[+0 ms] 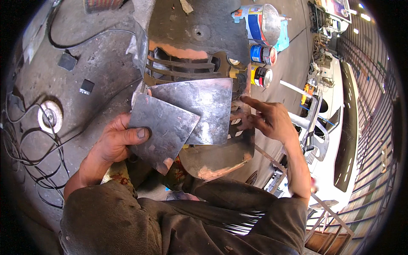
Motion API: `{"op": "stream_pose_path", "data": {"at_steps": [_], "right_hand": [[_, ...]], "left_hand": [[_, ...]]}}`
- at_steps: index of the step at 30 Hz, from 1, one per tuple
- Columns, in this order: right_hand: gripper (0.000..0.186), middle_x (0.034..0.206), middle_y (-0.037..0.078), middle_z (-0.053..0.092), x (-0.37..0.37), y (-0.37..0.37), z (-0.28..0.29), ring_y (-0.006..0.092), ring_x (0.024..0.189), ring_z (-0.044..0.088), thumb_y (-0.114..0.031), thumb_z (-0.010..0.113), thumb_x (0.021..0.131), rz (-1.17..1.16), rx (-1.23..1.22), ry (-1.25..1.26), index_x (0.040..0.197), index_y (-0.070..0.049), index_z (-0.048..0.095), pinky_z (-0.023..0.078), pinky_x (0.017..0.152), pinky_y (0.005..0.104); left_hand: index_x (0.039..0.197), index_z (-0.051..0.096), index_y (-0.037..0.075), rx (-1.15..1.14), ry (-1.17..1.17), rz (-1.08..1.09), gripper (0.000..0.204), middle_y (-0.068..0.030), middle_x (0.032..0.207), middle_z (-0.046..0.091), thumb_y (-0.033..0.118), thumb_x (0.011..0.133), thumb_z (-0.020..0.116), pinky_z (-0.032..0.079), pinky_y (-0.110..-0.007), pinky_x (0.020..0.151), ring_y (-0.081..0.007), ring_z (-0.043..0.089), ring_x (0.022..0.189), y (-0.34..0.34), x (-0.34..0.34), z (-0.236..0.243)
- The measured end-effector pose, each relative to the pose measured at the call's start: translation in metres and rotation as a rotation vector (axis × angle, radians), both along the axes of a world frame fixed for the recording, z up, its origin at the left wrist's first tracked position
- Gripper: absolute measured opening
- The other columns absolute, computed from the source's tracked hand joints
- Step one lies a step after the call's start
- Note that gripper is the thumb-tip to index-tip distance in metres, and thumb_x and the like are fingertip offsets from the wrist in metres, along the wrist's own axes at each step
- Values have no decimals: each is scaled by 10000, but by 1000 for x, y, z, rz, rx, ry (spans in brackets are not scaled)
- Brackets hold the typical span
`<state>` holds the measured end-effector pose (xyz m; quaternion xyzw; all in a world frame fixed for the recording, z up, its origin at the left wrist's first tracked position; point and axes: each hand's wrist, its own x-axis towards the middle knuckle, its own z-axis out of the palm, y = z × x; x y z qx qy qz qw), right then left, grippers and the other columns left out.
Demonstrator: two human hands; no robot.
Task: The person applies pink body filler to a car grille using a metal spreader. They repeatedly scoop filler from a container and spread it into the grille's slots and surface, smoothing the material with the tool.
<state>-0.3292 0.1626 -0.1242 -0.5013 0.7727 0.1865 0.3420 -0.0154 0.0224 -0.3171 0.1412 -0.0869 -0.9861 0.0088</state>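
My left hand [117, 138] grips a dark, scuffed square metal plate [159, 123], its thumb pressed flat on the top face. A shinier metal plate [212, 106] lies partly beneath it; what supports that one is hidden. Both are over a large dark moulded panel [187, 32] with curved slats and patches of pinkish-brown filler [225, 170]. It looks like a vehicle part, though I cannot tell which. At the panel's right edge is my right hand [274, 119], index finger stretched out and the others loosely bent, with nothing visible in it.
Beyond the right edge stand a large tin [267, 25], a blue-and-red can [263, 54] and a yellow-and-black can [261, 76]. Cables [40, 165] coil on the left floor around a pale round disc [50, 117]. A white vehicle [346, 123] stands farther right.
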Motion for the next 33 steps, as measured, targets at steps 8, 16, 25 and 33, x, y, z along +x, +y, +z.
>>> {"op": "stream_pose_path", "data": {"at_steps": [8,16,25,33], "right_hand": [[494,651,183,641,-1,-16,-14,336,654,656,-124,605,763,5,83,-17,1251,-49,583,491,614,402],[577,528,162,521,1,-13,-8,338,524,571,-226,681,749,6,65,-18,1309,-142,576,433,548,417],[584,537,151,538,3,-5,-2,326,519,583,-298,705,772,-67,49,-5,1322,-157,569,444,542,401],[617,543,124,566,-2,4,1,306,530,602,-325,726,760,-7,130,5,1334,-173,559,443,527,381]], "left_hand": [[1187,609,-24,-2,-27,19,424,-103,1147,654,156,817,713,435,-365,971,-212,602,1071,-3,-3,-3],[1186,604,-33,-35,-12,21,430,-108,1144,652,171,822,707,435,-367,970,-218,599,1074,-4,-4,-3],[1204,585,-43,-88,-44,10,469,-116,1147,646,185,814,713,435,-368,964,-214,598,1060,-6,-3,-1],[1223,578,-29,-66,-60,14,488,-109,1149,646,188,810,720,429,-368,970,-214,595,1061,-7,2,-3]]}}
